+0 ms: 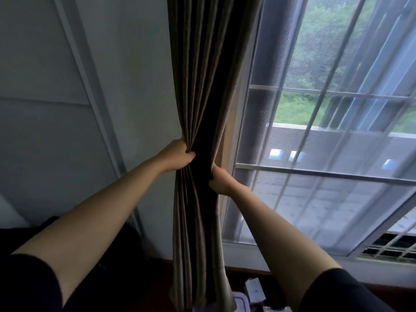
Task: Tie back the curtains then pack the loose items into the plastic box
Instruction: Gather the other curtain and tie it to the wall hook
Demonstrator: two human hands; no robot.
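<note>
A brown pleated curtain (202, 75) hangs gathered into a narrow bundle between the white wall and the window. My left hand (177, 155) grips the bundle's left side at mid height, fingers curled into the folds. My right hand (219, 181) grips the right edge slightly lower, its thumb pressed on the fabric. At the bottom edge a clear plastic box (309, 304) shows only a corner, partly hidden by the curtain's hem and my right arm. No tie-back is visible.
A sheer white curtain (337, 154) covers the barred window (292, 170) on the right. The white wall (135, 86) and a panelled surface (45, 109) fill the left. A small grey box (254, 289) and dark items lie on the dark red ledge below.
</note>
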